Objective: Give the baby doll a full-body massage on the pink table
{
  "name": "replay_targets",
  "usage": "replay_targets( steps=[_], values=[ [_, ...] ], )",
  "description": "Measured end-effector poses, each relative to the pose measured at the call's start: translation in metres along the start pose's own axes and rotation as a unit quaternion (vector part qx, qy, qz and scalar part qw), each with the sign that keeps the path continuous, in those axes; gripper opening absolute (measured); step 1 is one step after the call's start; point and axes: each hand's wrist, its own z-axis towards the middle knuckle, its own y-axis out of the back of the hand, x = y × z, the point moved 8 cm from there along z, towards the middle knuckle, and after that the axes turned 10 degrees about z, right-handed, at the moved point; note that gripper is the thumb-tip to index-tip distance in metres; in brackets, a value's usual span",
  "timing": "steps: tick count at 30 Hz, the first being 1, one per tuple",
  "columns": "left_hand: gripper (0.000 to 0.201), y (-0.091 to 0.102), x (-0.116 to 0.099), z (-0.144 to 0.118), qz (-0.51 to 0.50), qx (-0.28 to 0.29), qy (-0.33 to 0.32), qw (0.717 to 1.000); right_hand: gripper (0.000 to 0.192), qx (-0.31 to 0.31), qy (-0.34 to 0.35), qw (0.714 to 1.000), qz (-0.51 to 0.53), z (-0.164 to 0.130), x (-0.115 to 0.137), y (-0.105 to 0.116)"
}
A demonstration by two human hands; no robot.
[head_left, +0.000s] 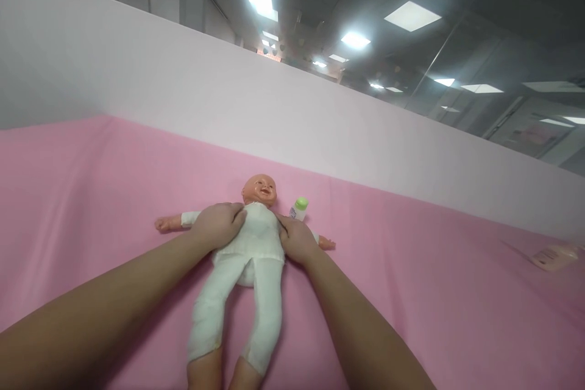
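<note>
A baby doll (pixel 249 237) with a smiling plastic head and a white cloth body lies on its back, arms spread out to the sides. My left hand (pixel 219 225) grips it at the shoulder and upper arm on the picture's left, the thumb resting on the chest. On the opposite shoulder and side, my right hand (pixel 297 241) is wrapped round the doll in the same way. Parts of the doll's arms and most of my fingertips are hidden. Just beyond my right hand stands a small clear bottle (pixel 299 209) with a green cap.
Pink sheeting (pixel 356 292) covers the surface under the doll. A white raised wall (pixel 201 97) runs along the far side, with a dark glass panel (pixel 457 55) reflecting ceiling lights above it. A pale pink bottle (pixel 555 257) lies at the far right.
</note>
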Motion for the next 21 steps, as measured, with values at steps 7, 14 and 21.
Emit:
replay_targets(
  steps=[7, 14, 21],
  values=[
    [0.052, -0.007, 0.020, 0.007, 0.032, 0.017, 0.059, 0.998, 0.040, -0.088, 0.150, 0.984, 0.033, -0.015, 0.043, -0.002],
    [0.048, -0.011, 0.019, 0.009, 0.034, 0.022, 0.045, 0.998, 0.046, 0.128, 0.323, 0.936, 0.052, -0.058, 0.130, -0.060],
    [0.045, -0.014, 0.018, 0.010, 0.026, 0.029, 0.026, 0.999, 0.064, 0.147, 0.225, 0.962, -0.042, -0.042, 0.104, -0.060]
  ],
)
